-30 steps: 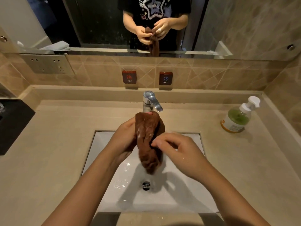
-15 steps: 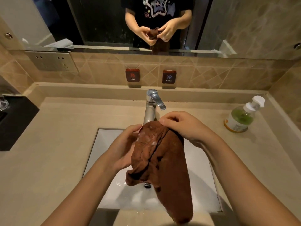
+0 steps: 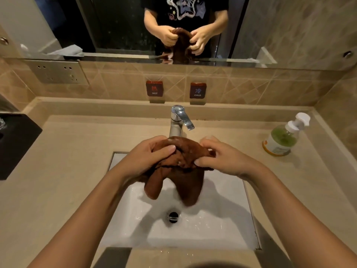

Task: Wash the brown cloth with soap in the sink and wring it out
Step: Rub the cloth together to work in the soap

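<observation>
Together, the left hand [image 3: 148, 157] and right hand [image 3: 226, 159] gripped the bunched, soapy brown cloth [image 3: 179, 167], fingers curled round it, above the white rectangular sink [image 3: 222, 229].

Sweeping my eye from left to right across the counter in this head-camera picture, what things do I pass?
black tray at the counter's left edge → left hand gripping the cloth → brown cloth held over the sink → right hand pinching the cloth → soap bottle
</observation>
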Tool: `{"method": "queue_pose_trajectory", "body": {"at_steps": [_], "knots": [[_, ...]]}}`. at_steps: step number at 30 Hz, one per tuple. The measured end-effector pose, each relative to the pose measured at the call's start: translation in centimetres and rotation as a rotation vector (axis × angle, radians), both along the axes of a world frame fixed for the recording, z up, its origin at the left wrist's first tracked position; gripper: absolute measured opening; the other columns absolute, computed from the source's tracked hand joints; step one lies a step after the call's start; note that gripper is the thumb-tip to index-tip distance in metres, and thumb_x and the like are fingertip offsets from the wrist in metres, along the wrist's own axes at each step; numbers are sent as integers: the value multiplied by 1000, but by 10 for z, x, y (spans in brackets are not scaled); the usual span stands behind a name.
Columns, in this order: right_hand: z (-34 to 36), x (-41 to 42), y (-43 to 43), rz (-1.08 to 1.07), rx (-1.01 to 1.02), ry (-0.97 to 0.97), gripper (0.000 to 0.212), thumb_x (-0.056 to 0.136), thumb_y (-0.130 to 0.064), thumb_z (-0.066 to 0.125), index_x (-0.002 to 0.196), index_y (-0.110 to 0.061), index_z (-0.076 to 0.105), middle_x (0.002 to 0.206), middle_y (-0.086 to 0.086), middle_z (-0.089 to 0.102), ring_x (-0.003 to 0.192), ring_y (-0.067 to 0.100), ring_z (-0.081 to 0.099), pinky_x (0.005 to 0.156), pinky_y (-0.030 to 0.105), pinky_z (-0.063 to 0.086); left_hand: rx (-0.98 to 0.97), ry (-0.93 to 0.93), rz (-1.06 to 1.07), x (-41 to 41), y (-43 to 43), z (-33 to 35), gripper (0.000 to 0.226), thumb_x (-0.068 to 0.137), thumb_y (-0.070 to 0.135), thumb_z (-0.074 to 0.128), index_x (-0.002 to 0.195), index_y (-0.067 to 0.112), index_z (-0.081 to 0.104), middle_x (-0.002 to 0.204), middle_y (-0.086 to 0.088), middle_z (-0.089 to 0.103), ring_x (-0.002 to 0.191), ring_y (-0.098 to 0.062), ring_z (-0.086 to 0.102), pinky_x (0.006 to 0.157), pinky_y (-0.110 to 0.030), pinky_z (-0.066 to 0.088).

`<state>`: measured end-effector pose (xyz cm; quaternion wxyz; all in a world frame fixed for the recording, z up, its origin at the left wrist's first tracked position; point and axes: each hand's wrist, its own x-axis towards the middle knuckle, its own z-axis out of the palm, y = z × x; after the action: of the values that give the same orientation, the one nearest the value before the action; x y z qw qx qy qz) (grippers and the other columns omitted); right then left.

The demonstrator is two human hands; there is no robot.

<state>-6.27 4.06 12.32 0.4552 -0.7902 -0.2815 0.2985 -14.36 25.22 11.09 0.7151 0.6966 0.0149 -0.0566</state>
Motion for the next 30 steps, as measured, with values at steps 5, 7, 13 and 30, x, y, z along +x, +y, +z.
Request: {"method": "queue_pose_trajectory", "body": {"at_steps": [5,7,13,30], "knots": [[-13,0,5,-298,312,65,16,78,-27,61,65,-26,52,59,-12,52,58,6,50,53,20,39,-49,102,-69,6,5,5,45,57,9,79,99,8,64,86,-6,68,83,-21,64,72,-29,55],[-14,-3,4,-333,376,128,13,73,-28,63,68,-22,53,60,-9,55,60,8,52,56,23,42,-54,136,-134,3,9,4,48,54,11,80,99,10,64,89,-7,66,84,-22,64,74,-32,55],[-4,-49,45,-493,156,-369,56,79,-67,43,58,-16,49,48,-6,52,46,12,48,48,30,42,-162,206,228,2,-42,4,40,81,56,59,82,19,73,80,-9,72,79,-20,65,71,-32,52],[-7,-48,67,-640,61,-460,42,96,-31,38,60,-13,48,51,-4,45,45,6,42,41,15,27,-4,245,517,23,-69,19,30,90,24,51,69,7,65,51,-2,58,37,-3,51,34,-11,35]]}}
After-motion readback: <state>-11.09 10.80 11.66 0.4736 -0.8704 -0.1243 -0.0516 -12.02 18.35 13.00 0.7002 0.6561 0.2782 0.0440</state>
